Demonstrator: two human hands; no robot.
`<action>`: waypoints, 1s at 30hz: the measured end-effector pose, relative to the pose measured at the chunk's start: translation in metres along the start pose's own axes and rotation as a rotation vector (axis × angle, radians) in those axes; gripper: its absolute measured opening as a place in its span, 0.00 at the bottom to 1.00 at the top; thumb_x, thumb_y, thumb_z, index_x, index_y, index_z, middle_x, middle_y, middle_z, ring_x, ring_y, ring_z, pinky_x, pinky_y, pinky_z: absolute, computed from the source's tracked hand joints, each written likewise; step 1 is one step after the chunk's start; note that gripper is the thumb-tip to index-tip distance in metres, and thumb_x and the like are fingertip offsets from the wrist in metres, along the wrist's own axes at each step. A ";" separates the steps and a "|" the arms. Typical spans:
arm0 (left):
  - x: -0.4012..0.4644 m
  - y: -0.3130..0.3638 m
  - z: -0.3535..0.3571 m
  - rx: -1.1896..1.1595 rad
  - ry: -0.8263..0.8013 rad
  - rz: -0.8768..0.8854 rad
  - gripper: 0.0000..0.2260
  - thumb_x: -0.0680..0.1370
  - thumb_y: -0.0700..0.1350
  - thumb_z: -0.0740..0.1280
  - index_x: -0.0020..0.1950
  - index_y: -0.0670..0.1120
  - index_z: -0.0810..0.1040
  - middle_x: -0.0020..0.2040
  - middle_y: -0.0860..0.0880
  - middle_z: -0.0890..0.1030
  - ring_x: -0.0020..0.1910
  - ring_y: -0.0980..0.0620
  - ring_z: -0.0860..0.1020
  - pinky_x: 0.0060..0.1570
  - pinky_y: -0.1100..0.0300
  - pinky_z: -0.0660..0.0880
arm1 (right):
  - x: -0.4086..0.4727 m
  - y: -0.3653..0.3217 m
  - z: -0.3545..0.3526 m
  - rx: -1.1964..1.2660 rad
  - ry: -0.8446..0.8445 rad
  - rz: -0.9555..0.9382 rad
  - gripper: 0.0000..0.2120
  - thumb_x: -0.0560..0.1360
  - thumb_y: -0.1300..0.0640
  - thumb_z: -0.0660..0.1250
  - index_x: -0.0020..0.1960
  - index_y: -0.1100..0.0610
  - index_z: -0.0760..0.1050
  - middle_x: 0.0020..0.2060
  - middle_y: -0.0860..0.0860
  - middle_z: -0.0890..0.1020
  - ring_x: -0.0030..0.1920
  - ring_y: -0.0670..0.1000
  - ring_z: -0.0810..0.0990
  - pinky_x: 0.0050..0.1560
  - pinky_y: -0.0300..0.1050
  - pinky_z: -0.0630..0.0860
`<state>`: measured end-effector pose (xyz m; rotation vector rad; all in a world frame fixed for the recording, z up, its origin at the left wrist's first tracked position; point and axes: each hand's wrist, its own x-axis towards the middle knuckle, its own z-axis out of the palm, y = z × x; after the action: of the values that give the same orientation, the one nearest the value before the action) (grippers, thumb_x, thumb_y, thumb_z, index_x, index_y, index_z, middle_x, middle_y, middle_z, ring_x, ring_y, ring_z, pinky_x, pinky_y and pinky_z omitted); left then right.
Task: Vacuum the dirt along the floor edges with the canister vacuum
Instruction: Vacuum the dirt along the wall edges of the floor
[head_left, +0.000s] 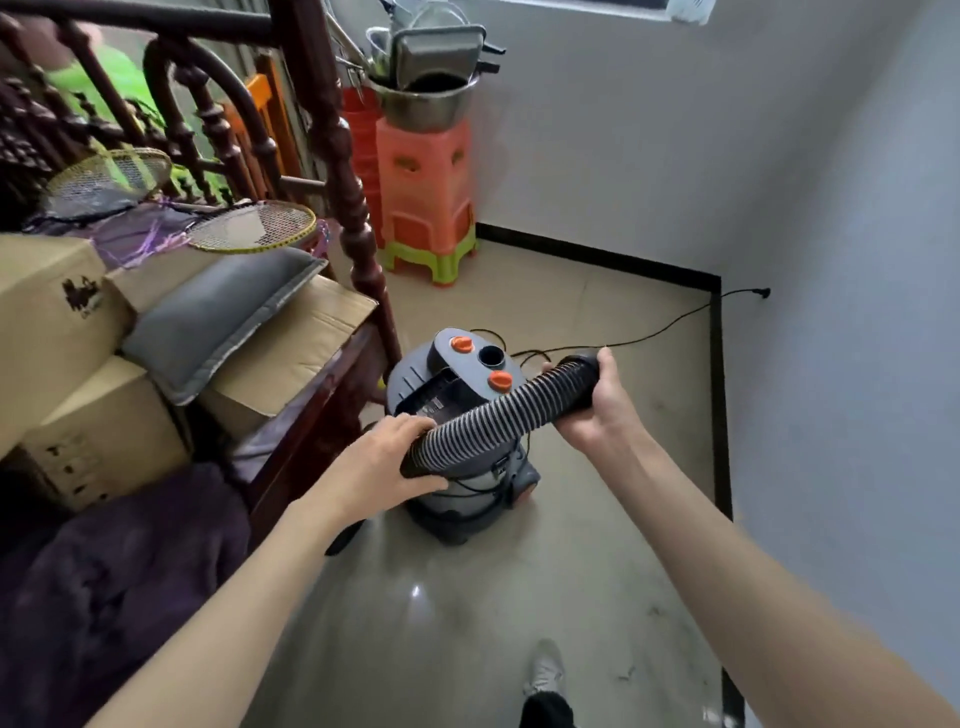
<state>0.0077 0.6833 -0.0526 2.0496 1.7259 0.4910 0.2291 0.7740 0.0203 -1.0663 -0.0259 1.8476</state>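
left hand (387, 462) grips hose (498, 415) low end; right hand (597, 402) grips its upper end | canister vacuum (462, 441) — frame centre, beneath hose — on floor (597, 493)

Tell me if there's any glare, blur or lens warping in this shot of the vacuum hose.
Head view: a small bright glare spot on the floor near the frame's bottom; wide-angle warping bends the black baseboard and stretches the forearms; the hose, left hand and right hand look reasonably sharp; the frame's edges go soft.
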 end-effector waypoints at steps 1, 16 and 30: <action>-0.010 -0.008 0.002 -0.037 -0.065 -0.029 0.28 0.71 0.51 0.74 0.68 0.52 0.67 0.58 0.57 0.73 0.58 0.56 0.71 0.61 0.58 0.71 | -0.014 0.009 -0.003 0.000 -0.013 -0.004 0.25 0.81 0.43 0.57 0.47 0.67 0.69 0.29 0.59 0.80 0.27 0.55 0.81 0.30 0.48 0.80; -0.128 -0.024 0.026 0.162 -0.279 0.033 0.23 0.70 0.53 0.73 0.63 0.52 0.72 0.52 0.52 0.75 0.52 0.51 0.77 0.51 0.58 0.73 | -0.123 0.030 -0.089 -0.015 -0.079 -0.229 0.22 0.80 0.43 0.59 0.54 0.64 0.69 0.28 0.54 0.79 0.30 0.48 0.77 0.39 0.43 0.78; -0.321 0.053 0.101 0.207 -0.535 0.045 0.16 0.73 0.49 0.69 0.48 0.46 0.62 0.44 0.53 0.71 0.46 0.49 0.76 0.39 0.60 0.66 | -0.255 0.121 -0.200 -0.301 -0.075 -0.192 0.24 0.78 0.45 0.64 0.62 0.63 0.65 0.36 0.58 0.76 0.25 0.50 0.76 0.27 0.42 0.77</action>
<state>0.0501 0.3509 -0.1119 2.1071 1.4495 -0.2241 0.3146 0.4389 0.0104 -1.1544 -0.4473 1.7418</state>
